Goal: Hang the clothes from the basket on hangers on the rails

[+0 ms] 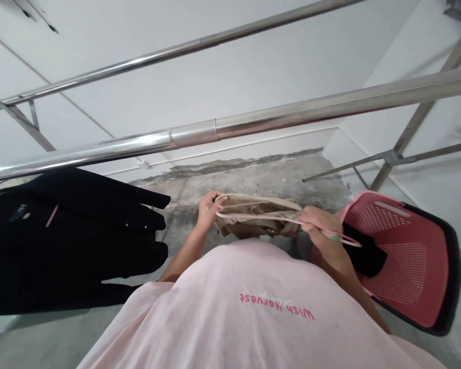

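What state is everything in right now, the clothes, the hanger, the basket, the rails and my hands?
Left hand: closed on the khaki garment's edge
Right hand: closed around the hanger
Khaki garment: bunched, opening spread
Hanger: held, lying across that opening
Black coat: hanging below the front rail
Basket: open, black cloth inside
Black cloth: crumpled
Front rail: raised above the floor
Back rail: bare where visible

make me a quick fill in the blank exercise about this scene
The left hand and right hand hold a beige garment and a pink ____.
The dark garment hangs on the person's ____ side.
The perforated basket has a ____ rim.

Missing words: hanger; left; black
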Demonstrator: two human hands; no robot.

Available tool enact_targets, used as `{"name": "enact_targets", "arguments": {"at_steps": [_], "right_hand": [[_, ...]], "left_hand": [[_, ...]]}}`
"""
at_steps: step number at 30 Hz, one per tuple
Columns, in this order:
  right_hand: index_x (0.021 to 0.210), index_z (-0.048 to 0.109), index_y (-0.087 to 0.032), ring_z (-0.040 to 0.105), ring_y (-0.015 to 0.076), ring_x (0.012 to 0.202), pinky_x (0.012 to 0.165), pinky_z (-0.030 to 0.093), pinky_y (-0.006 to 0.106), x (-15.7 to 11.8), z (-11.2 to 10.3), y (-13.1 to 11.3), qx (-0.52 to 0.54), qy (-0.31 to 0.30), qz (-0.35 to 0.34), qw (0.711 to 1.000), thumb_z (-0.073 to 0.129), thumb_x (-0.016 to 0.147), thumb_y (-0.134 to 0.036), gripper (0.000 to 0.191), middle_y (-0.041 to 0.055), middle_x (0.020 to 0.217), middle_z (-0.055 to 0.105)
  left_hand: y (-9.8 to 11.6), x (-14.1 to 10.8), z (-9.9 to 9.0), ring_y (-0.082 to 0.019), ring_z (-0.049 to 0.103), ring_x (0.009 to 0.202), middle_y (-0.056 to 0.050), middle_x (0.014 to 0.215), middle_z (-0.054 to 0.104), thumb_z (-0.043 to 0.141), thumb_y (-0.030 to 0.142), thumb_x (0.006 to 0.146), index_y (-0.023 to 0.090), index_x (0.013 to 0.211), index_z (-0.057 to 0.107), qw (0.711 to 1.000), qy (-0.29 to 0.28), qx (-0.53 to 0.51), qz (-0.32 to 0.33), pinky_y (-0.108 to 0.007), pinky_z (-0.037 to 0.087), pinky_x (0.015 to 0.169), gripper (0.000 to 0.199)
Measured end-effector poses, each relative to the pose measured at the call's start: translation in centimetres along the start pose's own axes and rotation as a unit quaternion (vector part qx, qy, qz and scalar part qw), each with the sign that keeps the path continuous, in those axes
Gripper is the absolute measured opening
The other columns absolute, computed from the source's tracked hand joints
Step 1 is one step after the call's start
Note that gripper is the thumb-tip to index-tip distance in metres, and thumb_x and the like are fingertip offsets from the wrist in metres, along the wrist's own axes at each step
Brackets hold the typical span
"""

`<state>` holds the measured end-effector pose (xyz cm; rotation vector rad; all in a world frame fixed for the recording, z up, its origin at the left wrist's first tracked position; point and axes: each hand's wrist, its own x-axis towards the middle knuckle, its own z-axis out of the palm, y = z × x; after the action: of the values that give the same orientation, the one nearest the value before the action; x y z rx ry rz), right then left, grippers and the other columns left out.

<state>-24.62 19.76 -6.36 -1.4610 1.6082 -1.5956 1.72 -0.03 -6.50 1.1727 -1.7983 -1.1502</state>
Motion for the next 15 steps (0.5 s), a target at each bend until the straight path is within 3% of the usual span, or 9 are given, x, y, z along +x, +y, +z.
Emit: {"name": "enact_targets", "arguments": {"at_steps": [2, 4, 10, 13, 15], "right_hand": [[0.070, 0.067, -0.025, 0.059, 0.0182, 0.070, 0.070, 0.045, 0.032, 0.8, 0.8, 0.8, -0.076, -0.097, -0.043, 0.991, 0.058, 0.086, -0.040, 0.024, 0.0020, 0.072, 0.065], [0.070, 0.063, -0.022, 0.058, 0.0164, 0.068, 0.068, 0.044, 0.030, 1.3, 1.6, 1.6, -0.102, -0.139, -0.045, 0.984, 0.052, 0.091, -0.039, 0.029, 0.0017, 0.071, 0.064], [0.074, 0.065, -0.019, 0.060, 0.0163, 0.072, 0.069, 0.042, 0.028, 1.4, 1.6, 3.5, -0.152, -0.098, -0.013, 0.983, 0.051, 0.092, -0.038, 0.030, 0.0020, 0.077, 0.067], [0.075, 0.067, -0.019, 0.062, 0.0165, 0.074, 0.072, 0.040, 0.029, 1.3, 0.5, 4.6, -0.200, -0.092, -0.029, 0.975, 0.052, 0.091, -0.037, 0.028, 0.0013, 0.079, 0.068], [0.074, 0.068, -0.019, 0.063, 0.0170, 0.075, 0.074, 0.037, 0.030, 1.3, -0.2, 5.2, -0.244, -0.090, -0.044, 0.965, 0.051, 0.092, -0.036, 0.030, 0.0014, 0.079, 0.069]], "left_hand": [[0.1, 0.2, 0.0, -0.013, 0.051, 0.069, -0.002, 0.073, 0.060, 0.065, 0.035, 0.077, 0.013, 0.077, 0.066, 1.000, 0.016, 0.004, 0.017, -0.023, 0.038, 0.065, 0.022], [0.1, 0.6, -0.1, -0.012, 0.049, 0.068, -0.001, 0.070, 0.057, 0.063, 0.031, 0.077, 0.013, 0.073, 0.063, 0.999, 0.038, 0.018, 0.034, -0.022, 0.037, 0.066, 0.018], [-0.5, 1.6, 0.1, -0.012, 0.053, 0.071, 0.000, 0.074, 0.062, 0.063, 0.022, 0.077, 0.015, 0.077, 0.067, 0.994, 0.042, 0.077, 0.064, -0.024, 0.039, 0.069, 0.008], [0.3, 1.2, 0.6, -0.013, 0.057, 0.077, -0.001, 0.079, 0.065, 0.060, 0.017, 0.079, 0.016, 0.081, 0.068, 0.986, 0.058, 0.104, 0.119, -0.025, 0.041, 0.074, 0.008], [1.6, 0.5, 1.0, -0.014, 0.058, 0.082, -0.002, 0.084, 0.066, 0.057, 0.013, 0.081, 0.016, 0.085, 0.068, 0.973, 0.048, 0.125, 0.191, -0.025, 0.043, 0.078, 0.013]]}}
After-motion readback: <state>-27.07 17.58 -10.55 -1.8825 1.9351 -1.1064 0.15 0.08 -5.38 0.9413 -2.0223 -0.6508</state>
